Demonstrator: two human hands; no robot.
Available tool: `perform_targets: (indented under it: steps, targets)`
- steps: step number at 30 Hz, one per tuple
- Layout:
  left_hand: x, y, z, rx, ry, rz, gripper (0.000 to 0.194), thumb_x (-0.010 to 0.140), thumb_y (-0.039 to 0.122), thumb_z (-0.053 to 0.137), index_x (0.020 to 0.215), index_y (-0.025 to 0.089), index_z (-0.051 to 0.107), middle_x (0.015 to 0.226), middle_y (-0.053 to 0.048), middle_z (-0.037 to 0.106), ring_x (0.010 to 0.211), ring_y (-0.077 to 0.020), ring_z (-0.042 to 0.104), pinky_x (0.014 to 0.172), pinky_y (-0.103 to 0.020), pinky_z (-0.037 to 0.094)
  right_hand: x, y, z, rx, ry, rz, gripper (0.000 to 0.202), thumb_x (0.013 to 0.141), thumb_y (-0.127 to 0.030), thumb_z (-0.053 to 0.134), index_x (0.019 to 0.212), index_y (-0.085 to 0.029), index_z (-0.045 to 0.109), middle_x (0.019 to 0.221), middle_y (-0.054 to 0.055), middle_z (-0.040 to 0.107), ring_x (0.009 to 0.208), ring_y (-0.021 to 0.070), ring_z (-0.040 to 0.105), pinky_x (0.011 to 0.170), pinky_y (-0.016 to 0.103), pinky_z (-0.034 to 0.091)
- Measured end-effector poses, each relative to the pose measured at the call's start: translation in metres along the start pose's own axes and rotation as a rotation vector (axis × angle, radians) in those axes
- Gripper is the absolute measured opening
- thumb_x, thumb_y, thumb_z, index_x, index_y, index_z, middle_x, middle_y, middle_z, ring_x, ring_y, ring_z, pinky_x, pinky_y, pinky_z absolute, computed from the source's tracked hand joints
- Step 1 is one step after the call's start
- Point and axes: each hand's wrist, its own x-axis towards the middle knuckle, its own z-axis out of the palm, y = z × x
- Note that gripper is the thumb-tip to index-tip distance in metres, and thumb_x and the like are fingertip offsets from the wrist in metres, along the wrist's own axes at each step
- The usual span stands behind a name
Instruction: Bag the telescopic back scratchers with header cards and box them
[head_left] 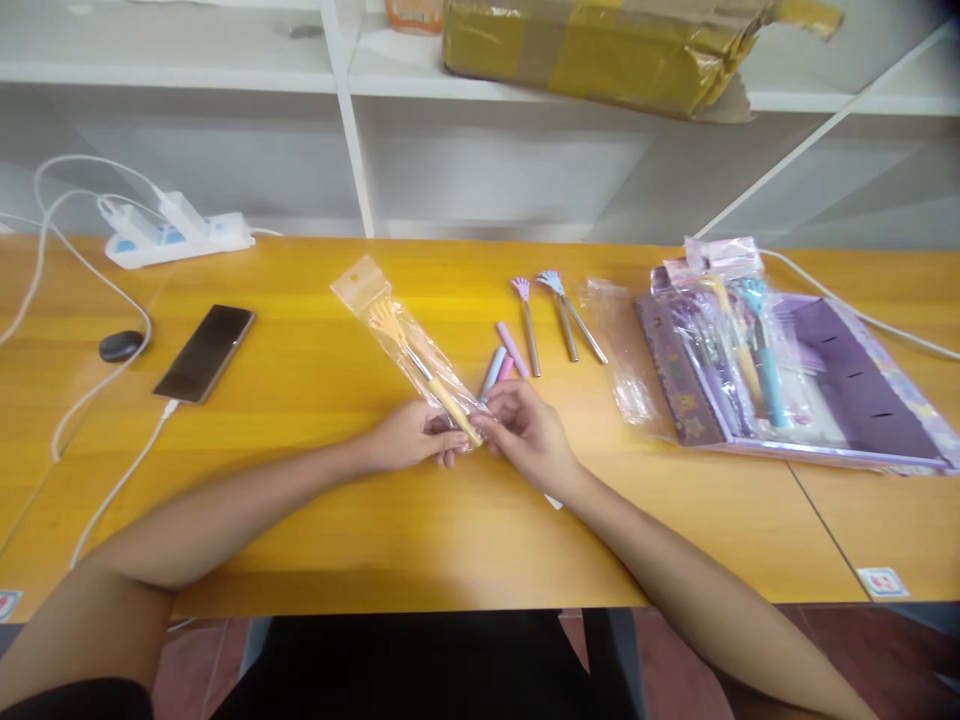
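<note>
A yellow hand-shaped back scratcher in a clear plastic sleeve lies slanted between my hands, its fingered head pointing up and left. My left hand is closed on the wrapped handle from the left. At the handle's lower end, my right hand pinches the sleeve. Just beyond my right hand lie a blue tube, a purple tube and a pink one. Farther right rest a purple-headed metal scratcher and two more metal scratchers with their heads together.
A purple box with wrapped scratchers stands at the right, beside empty clear sleeves. On the left are a phone, a black mouse, white cables and a power strip. A taped carton sits on the shelf.
</note>
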Motion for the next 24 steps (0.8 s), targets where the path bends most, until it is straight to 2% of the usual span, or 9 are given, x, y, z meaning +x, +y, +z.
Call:
perform_targets:
  steps: [3, 5, 9, 12, 14, 17, 20, 22, 24]
  targets:
    - [-0.001, 0.002, -0.001, 0.014, -0.026, 0.0, 0.042, 0.092, 0.051, 0.084, 0.102, 0.013, 0.069, 0.081, -0.002, 0.07, 0.064, -0.0121, 0.068, 0.059, -0.024, 0.054, 0.0, -0.003, 0.002, 0.086, -0.065, 0.07, 0.036, 0.1, -0.054, 0.078, 0.105, -0.021, 0.065, 0.075, -0.002, 0.07, 0.053, 0.011, 0.063, 0.051, 0.024, 0.051]
    - [-0.002, 0.004, -0.002, 0.02, -0.046, 0.005, 0.041, 0.093, 0.051, 0.083, 0.104, 0.014, 0.068, 0.082, -0.002, 0.07, 0.064, -0.0117, 0.068, 0.058, -0.024, 0.054, 0.0, -0.005, 0.004, 0.093, -0.094, 0.091, 0.037, 0.101, -0.055, 0.077, 0.094, -0.021, 0.063, 0.067, -0.002, 0.069, 0.052, 0.0106, 0.062, 0.052, 0.023, 0.051]
    - [-0.007, 0.006, -0.002, 0.027, -0.079, 0.009, 0.042, 0.096, 0.054, 0.08, 0.105, 0.014, 0.069, 0.081, -0.001, 0.068, 0.062, -0.0108, 0.066, 0.056, -0.023, 0.053, -0.001, -0.009, 0.003, 0.182, -0.128, 0.144, 0.041, 0.1, -0.057, 0.078, 0.093, -0.021, 0.06, 0.066, -0.002, 0.07, 0.051, 0.0107, 0.064, 0.051, 0.022, 0.054]
    - [-0.009, 0.004, -0.004, -0.028, -0.073, 0.032, 0.046, 0.097, 0.058, 0.079, 0.105, 0.014, 0.068, 0.081, -0.004, 0.072, 0.062, -0.0119, 0.067, 0.055, -0.022, 0.053, -0.001, -0.017, -0.006, 0.313, -0.296, 0.23, 0.044, 0.098, -0.056, 0.082, 0.093, -0.021, 0.057, 0.074, -0.001, 0.074, 0.058, 0.0125, 0.071, 0.056, 0.024, 0.061]
    - [-0.007, 0.002, -0.008, -0.141, 0.013, 0.087, 0.048, 0.097, 0.06, 0.079, 0.108, 0.015, 0.068, 0.081, -0.004, 0.072, 0.061, -0.012, 0.068, 0.053, -0.022, 0.052, -0.004, -0.025, -0.011, 0.353, -0.533, 0.313, 0.042, 0.098, -0.053, 0.083, 0.096, -0.019, 0.059, 0.083, 0.002, 0.079, 0.067, 0.014, 0.077, 0.065, 0.027, 0.066]
    - [0.002, 0.001, -0.014, -0.323, 0.249, 0.157, 0.046, 0.093, 0.058, 0.084, 0.109, 0.018, 0.068, 0.077, 0.002, 0.068, 0.057, -0.0096, 0.064, 0.05, -0.02, 0.047, -0.012, -0.032, -0.011, 0.308, -0.817, 0.392, 0.038, 0.098, -0.051, 0.082, 0.097, -0.017, 0.065, 0.088, 0.004, 0.08, 0.072, 0.0129, 0.077, 0.073, 0.028, 0.067]
    - [0.01, 0.002, -0.018, -0.411, 0.415, 0.137, 0.05, 0.083, 0.054, 0.094, 0.111, 0.018, 0.073, 0.08, 0.002, 0.069, 0.057, -0.0083, 0.061, 0.048, -0.019, 0.044, -0.022, -0.033, -0.003, 0.255, -0.924, 0.416, 0.041, 0.093, -0.054, 0.086, 0.09, -0.018, 0.067, 0.081, 0.001, 0.077, 0.069, 0.0113, 0.074, 0.068, 0.024, 0.063]
    - [0.012, 0.001, -0.018, -0.401, 0.45, 0.12, 0.05, 0.079, 0.053, 0.097, 0.107, 0.017, 0.075, 0.087, 0.0, 0.073, 0.061, -0.0088, 0.062, 0.05, -0.019, 0.044, -0.024, -0.031, 0.001, 0.227, -0.987, 0.429, 0.044, 0.091, -0.058, 0.087, 0.092, -0.018, 0.07, 0.081, 0.001, 0.077, 0.066, 0.011, 0.072, 0.062, 0.021, 0.059]
    - [0.012, -0.002, -0.018, -0.356, 0.449, 0.126, 0.044, 0.082, 0.052, 0.095, 0.099, 0.017, 0.076, 0.089, -0.001, 0.075, 0.065, -0.0096, 0.062, 0.055, -0.02, 0.045, -0.022, -0.03, 0.0, 0.179, -0.993, 0.404, 0.044, 0.093, -0.06, 0.084, 0.095, -0.017, 0.073, 0.084, 0.002, 0.077, 0.063, 0.0105, 0.069, 0.058, 0.021, 0.054]
